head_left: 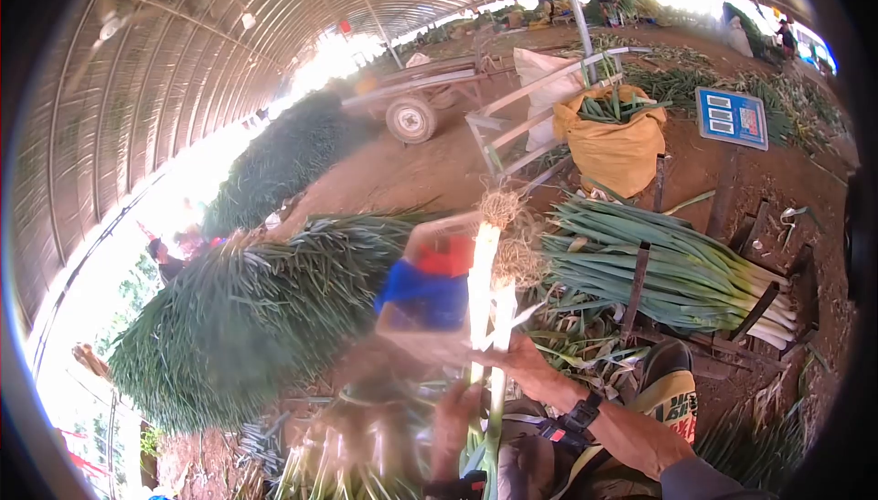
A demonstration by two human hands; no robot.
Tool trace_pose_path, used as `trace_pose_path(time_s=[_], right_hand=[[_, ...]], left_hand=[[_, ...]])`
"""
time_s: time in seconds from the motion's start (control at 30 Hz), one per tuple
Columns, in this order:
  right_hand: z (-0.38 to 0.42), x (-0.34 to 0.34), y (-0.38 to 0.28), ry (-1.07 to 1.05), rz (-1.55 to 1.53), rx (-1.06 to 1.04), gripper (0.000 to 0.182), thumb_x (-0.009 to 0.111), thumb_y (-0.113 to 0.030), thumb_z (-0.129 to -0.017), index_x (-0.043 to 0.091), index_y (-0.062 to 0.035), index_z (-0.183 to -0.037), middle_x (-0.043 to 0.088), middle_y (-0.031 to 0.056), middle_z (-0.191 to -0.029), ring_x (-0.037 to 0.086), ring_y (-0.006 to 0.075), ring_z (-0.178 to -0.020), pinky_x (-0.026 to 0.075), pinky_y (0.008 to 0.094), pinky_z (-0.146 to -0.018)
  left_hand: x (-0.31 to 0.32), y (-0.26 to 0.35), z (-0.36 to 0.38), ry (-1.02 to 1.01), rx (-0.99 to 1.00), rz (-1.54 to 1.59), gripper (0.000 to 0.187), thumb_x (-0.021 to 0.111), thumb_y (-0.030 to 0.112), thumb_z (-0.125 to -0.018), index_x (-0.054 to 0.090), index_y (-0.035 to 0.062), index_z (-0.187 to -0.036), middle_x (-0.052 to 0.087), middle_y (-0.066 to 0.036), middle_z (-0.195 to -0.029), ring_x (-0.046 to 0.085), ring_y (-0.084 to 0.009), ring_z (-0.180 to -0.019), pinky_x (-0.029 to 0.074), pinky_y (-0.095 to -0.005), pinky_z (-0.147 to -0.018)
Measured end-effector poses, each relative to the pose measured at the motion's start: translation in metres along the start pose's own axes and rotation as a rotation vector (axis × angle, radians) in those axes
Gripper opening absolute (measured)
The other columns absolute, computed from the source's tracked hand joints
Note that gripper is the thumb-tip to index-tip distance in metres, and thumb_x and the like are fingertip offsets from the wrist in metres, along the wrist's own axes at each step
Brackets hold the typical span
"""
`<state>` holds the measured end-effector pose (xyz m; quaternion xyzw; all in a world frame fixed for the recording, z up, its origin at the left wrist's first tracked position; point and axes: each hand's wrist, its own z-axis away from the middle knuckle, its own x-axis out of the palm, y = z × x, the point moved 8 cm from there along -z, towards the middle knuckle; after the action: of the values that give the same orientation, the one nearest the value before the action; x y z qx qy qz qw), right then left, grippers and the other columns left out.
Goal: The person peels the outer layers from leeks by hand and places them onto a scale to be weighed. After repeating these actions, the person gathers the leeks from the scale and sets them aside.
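Two large green onions [482, 294] stand roots up in front of me, white shafts bare and brown roots bushy at the top. Around their lower part, my left hand [453, 419] is closed. My right hand [523, 363], below a black wristwatch, is closed on the shafts a little higher up. Behind them is a blurred blue and red object [423, 294] with pale tan sides; its kind I cannot make out. More green onions [338, 463] lie near my left hand, partly blurred.
To the right, a bundle of green onions [658, 262] lies between upright metal bars [637, 285]. Beyond stand a yellow sack [611, 139], a blue scale display [732, 118] and a wheeled cart [412, 120]. A large heap of green onions [247, 326] is on the left. People work far off.
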<state>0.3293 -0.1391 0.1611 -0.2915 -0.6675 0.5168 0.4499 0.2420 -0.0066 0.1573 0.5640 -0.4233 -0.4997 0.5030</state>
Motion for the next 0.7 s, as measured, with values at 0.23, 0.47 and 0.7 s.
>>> trace_pose_path(time_s=[0.23, 0.47, 0.7], right_hand=[[0.012, -0.011, 0.006, 0.003, 0.078, 0.019, 0.036, 0.073, -0.016, -0.096, 0.068, 0.0003, -0.127, 0.073, 0.0111, -0.115, 0.065, 0.0082, -0.086, 0.057, 0.0288, -0.072], [-0.004, -0.026, 0.062, 0.017, 0.121, 0.012, 0.042, 0.073, -0.02, -0.096, 0.063, -0.0012, -0.132, 0.069, 0.0129, -0.122, 0.063, 0.0125, -0.096, 0.054, 0.0259, -0.079], [0.025, -0.008, -0.006, -0.213, 0.401, 0.0, 0.062, 0.076, -0.044, -0.092, 0.057, -0.0099, -0.14, 0.064, 0.01, -0.128, 0.06, 0.0175, -0.109, 0.052, 0.0358, -0.091]], left_hand=[[-0.008, -0.075, -0.004, -0.094, 0.09, -0.251, 0.046, 0.068, 0.036, -0.096, 0.063, 0.0, -0.123, 0.07, -0.014, -0.104, 0.066, -0.0259, -0.088, 0.054, -0.0381, -0.078], [0.043, -0.031, 0.017, 0.113, 0.289, -0.672, 0.066, 0.078, 0.029, -0.087, 0.047, 0.0034, -0.14, 0.067, -0.028, -0.11, 0.067, -0.0436, -0.097, 0.054, -0.0496, -0.083], [-0.007, -0.068, 0.0, -0.355, 0.037, -0.373, 0.037, 0.065, 0.017, -0.098, 0.058, 0.003, -0.131, 0.069, -0.018, -0.106, 0.068, -0.0263, -0.085, 0.052, -0.0414, -0.068]])
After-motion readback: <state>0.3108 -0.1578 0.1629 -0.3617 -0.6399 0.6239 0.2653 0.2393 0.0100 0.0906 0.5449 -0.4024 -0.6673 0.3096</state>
